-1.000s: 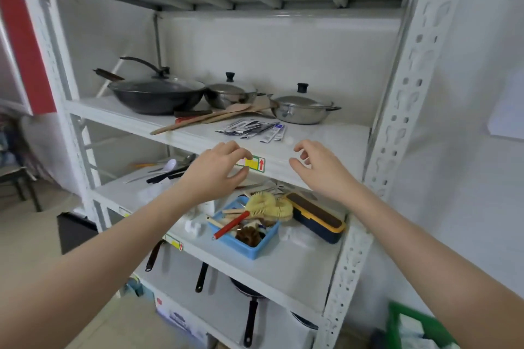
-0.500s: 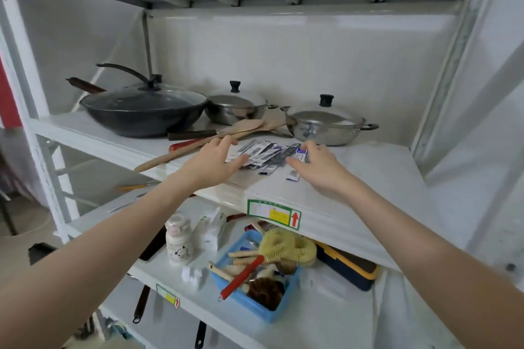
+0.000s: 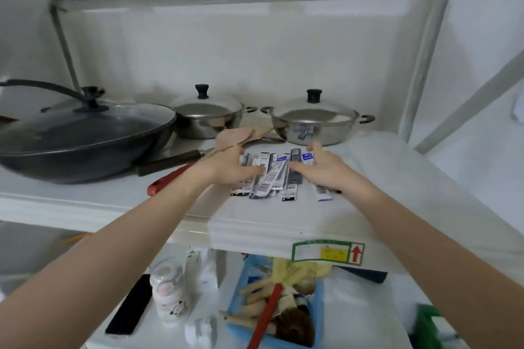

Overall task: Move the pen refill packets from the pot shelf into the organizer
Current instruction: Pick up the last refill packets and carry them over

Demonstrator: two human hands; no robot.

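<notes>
Several pen refill packets (image 3: 273, 176) lie fanned out flat on the white pot shelf (image 3: 255, 221), in front of the steel pots. My left hand (image 3: 231, 168) rests on the left side of the pile, fingers spread over the packets. My right hand (image 3: 320, 168) lies on the right side, fingers apart, covering part of a blue-topped packet (image 3: 308, 156). Neither hand has lifted a packet. On the shelf below sits a blue organizer basket (image 3: 235, 289) that holds brushes and wooden utensils.
A black wok with a glass lid (image 3: 82, 136) fills the left of the shelf. Two lidded steel pots (image 3: 208, 115) (image 3: 313, 122) stand behind the packets. Wooden spatulas (image 3: 235, 134) and a red-handled tool (image 3: 167, 181) lie to the left. Below stand a small jar (image 3: 170, 297) and a black phone (image 3: 129, 306).
My view has come closer and higher over the pot shelf. Both hands have slid further onto the packet pile and toward each other.
</notes>
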